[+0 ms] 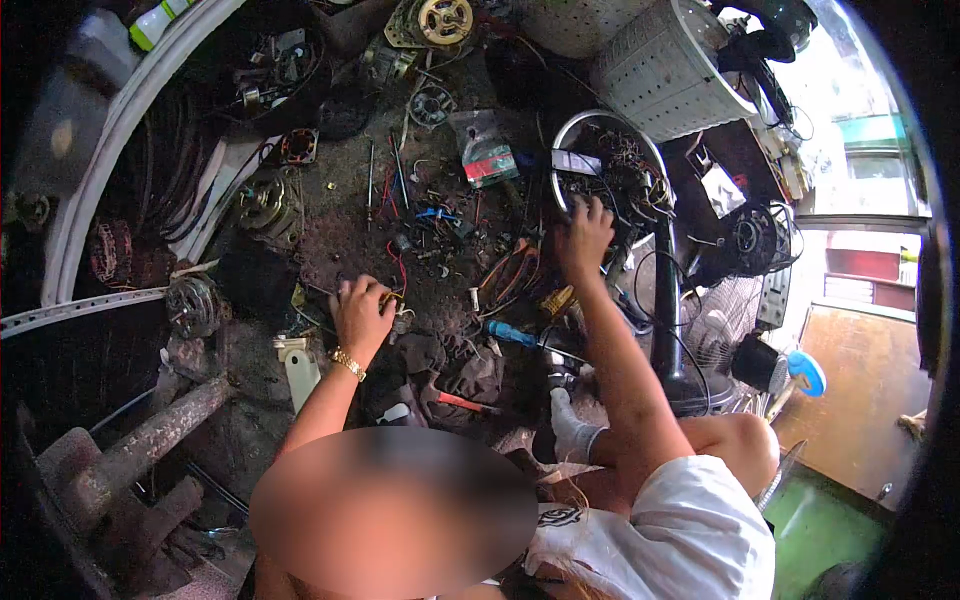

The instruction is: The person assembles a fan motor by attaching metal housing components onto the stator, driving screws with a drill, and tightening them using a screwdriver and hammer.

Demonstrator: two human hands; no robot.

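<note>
At two o'clock, your right hand (588, 240) is half-curled by the basin (557, 180); left hand (362, 312), nine o'clock, likewise. Can't tell either grip.

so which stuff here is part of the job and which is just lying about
Likely in the job, nearest the hands:
red wire, by the left hand
round container of parts, right hand at its edge

Apparently just lying about:
blue-handled tool
plastic packet
perforated white basket

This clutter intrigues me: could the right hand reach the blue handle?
Probably yes: the blue handle lies uncovered, with only seemingly low items like the yellow piece between it and the right hand.
</note>
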